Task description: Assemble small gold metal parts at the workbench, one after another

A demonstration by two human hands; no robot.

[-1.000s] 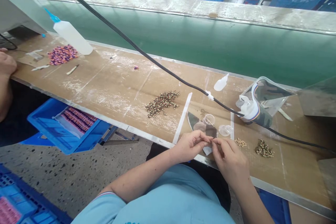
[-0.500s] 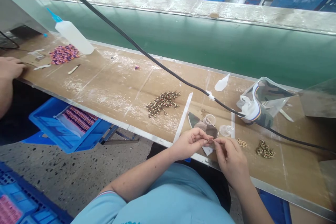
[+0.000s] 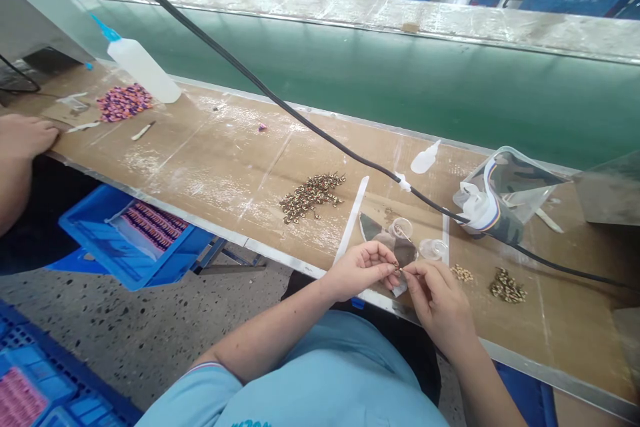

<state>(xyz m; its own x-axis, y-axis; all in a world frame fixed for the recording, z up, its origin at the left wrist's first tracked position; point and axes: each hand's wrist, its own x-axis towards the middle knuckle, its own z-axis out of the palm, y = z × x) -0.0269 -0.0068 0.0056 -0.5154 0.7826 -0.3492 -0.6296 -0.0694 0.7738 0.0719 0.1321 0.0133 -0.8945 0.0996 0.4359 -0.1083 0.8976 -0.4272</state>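
Curled in more than in the earlier frames, the left hand's [image 3: 357, 271] fingers now bend closely round the small brown piece [image 3: 399, 269], just nearer the wearer than the clear cup [image 3: 401, 227]. The left hand pinches the piece between thumb and fingertips; the right hand [image 3: 440, 297] has thumb and forefinger drawn narrow at its edge, though whether on the piece itself or on a separate bit is too small to tell. Such a piece should be very light, probably stiff and easily dropped, so a fingertip hold on its rim looks best, with gentle pressure. A thin stick [image 3: 407, 233] leans in the cup, which overlaps a camo sheet [image 3: 370, 228]. Right of the cup are a clear dish [image 3: 433, 249], its contents unclear, then beige bits [image 3: 462, 273] and a small brown pile [image 3: 507, 285]; beyond these, a bag [image 3: 507, 220] holds white tissue [image 3: 470, 200]. Left of the cup lies a larger brown pile [image 3: 310, 197]. Far left of it stand a milky bottle [image 3: 143, 70], fill level hidden, and, below the bench, a blue crate [image 3: 117, 263] with pink-purple rows [image 3: 155, 230]; a co-worker's hand [image 3: 30, 135] has come farther into view.
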